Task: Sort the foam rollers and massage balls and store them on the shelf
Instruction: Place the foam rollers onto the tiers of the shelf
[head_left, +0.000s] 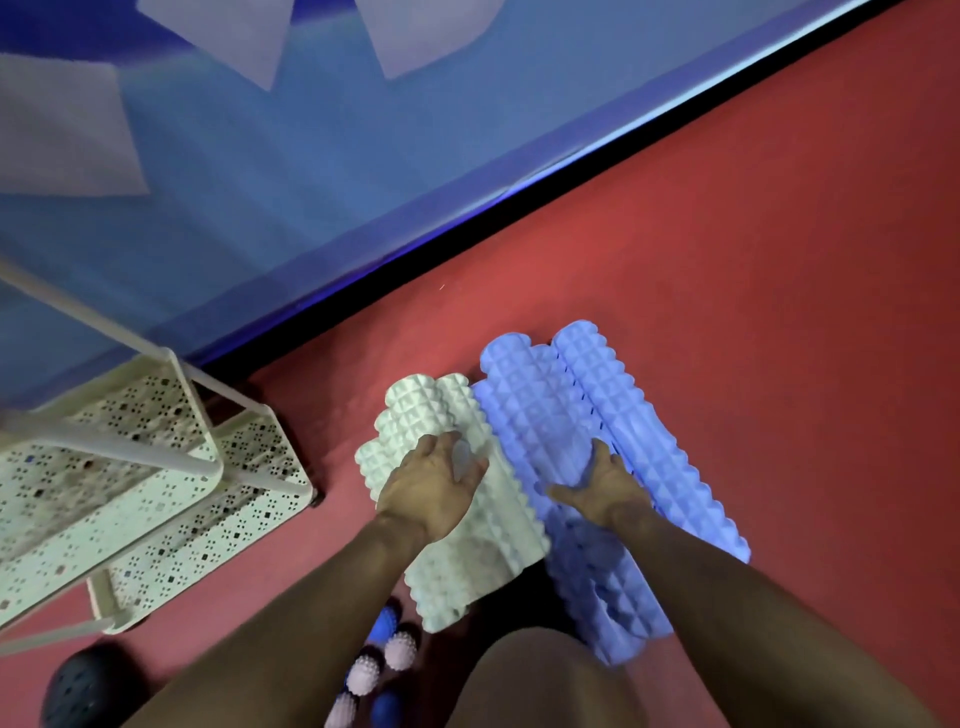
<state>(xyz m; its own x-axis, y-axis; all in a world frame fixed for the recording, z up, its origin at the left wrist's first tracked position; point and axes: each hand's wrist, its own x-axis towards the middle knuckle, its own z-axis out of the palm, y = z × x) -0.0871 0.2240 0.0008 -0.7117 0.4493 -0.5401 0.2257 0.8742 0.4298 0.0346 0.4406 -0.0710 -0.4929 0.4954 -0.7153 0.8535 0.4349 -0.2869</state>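
Shelf: white perforated metal shelf (156, 467) standing on the red floor (727, 260) at the left, beside the blue wall (260, 208).
Dark ball: black dimpled ball (88, 686) on the floor at the lower left, near the shelf's foot.
Massage balls: spiky pale balls (400, 649) and smooth blue balls (384, 621) clustered on the floor under the left forearm.
White rollers: white foam rollers (467, 545) lying side by side on the floor.
Left hand (434, 486): fingers curled, gripping a white roller.
Blue rollers: blue foam rollers (639, 441) touching the white ones on their right.
Right hand (600, 486): fingers spread flat, pressing on a blue roller.
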